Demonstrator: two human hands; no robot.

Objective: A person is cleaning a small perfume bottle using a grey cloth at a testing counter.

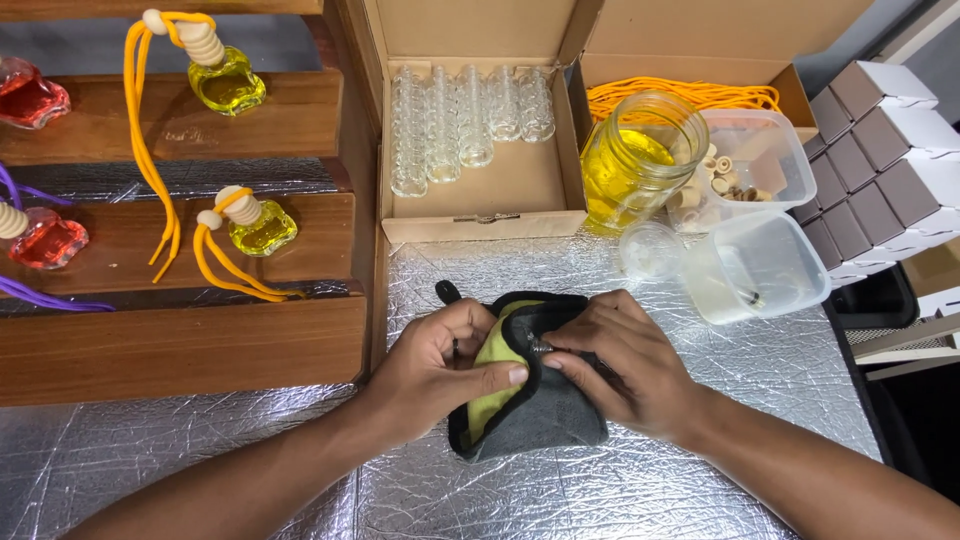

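Hands work together in the head view: your left hand (pixel 445 360) grips the cloth (pixel 525 390) on the shiny table (pixel 700 480), your right hand (pixel 620 365) pinches something small inside it. Rub gently; keep the cloth wrapped snug.

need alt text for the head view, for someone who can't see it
Two bare hands, left hand and right hand, press a small object into a folded grey and yellow cloth on a foil-covered table. Behind sit a jar of yellow liquid, a box of empty bottles, and filled bottles on wooden steps.
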